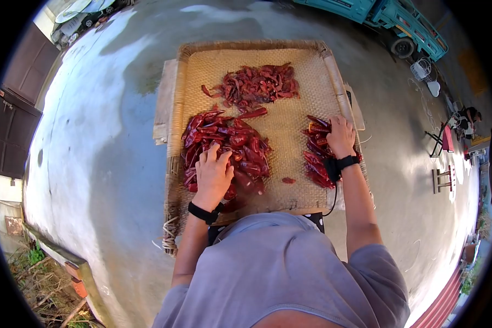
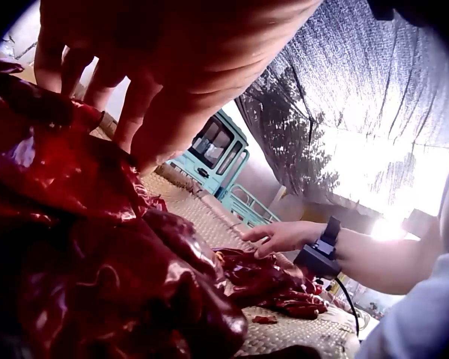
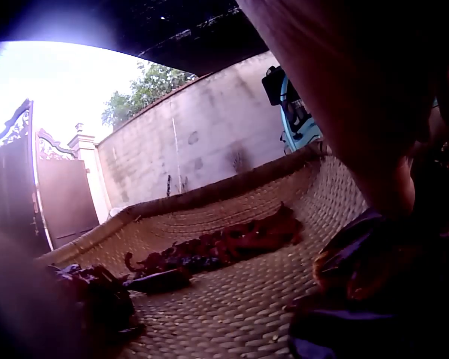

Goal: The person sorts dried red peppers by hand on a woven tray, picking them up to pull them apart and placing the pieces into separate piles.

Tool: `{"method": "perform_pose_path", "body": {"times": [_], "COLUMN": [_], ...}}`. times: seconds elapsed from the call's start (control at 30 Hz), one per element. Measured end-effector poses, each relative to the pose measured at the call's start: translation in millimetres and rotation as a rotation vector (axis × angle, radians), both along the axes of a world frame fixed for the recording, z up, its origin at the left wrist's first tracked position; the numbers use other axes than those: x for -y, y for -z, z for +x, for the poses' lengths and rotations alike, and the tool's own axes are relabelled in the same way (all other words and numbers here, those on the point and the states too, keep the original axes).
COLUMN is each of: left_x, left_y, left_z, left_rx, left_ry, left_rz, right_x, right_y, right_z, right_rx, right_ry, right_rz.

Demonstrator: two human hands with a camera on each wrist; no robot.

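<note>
Head view: my left hand (image 1: 213, 174) lies flat, fingers loose and spread, on the big heap of dried chillies (image 1: 240, 143) at the near left of the woven tray (image 1: 290, 123). My right hand (image 1: 340, 135) rests on a smaller heap (image 1: 316, 161) against the tray's right rim, fingers relaxed rather than gripping. A third heap (image 1: 259, 85) sits at the far side, well apart, and one stray chilli (image 1: 288, 180) lies between my hands. I judge these chillies light, dry and brittle, with glossy skins apt to slide or crack. They are better scooped loosely from beneath, or picked singly by the stem end, than squeezed.
</note>
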State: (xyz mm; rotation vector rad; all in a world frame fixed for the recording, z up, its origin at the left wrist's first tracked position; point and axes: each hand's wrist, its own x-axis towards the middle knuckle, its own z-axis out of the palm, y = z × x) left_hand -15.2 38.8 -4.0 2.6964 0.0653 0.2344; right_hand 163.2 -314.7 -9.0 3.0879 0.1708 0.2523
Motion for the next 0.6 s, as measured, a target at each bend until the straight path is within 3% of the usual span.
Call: {"method": "perform_pose_path", "body": {"times": [0.3, 0.5, 0.6], "left_x": [-1, -6, -4], "left_y": [10, 13, 1], "left_z": [0, 1, 2], "left_rx": [0.005, 0.072, 0.201], "left_ry": [-0.016, 0.0, 0.003], "left_rz": [0.012, -0.117, -0.224], "right_x": [8, 26, 7], "right_y": [4, 11, -13], "right_z": [15, 17, -2], "right_rx": [-0.145, -0.017, 0.078], "right_ry": [-0.034, 0.034, -0.11], "right_rz": [0.073, 0.4, 0.538]}}
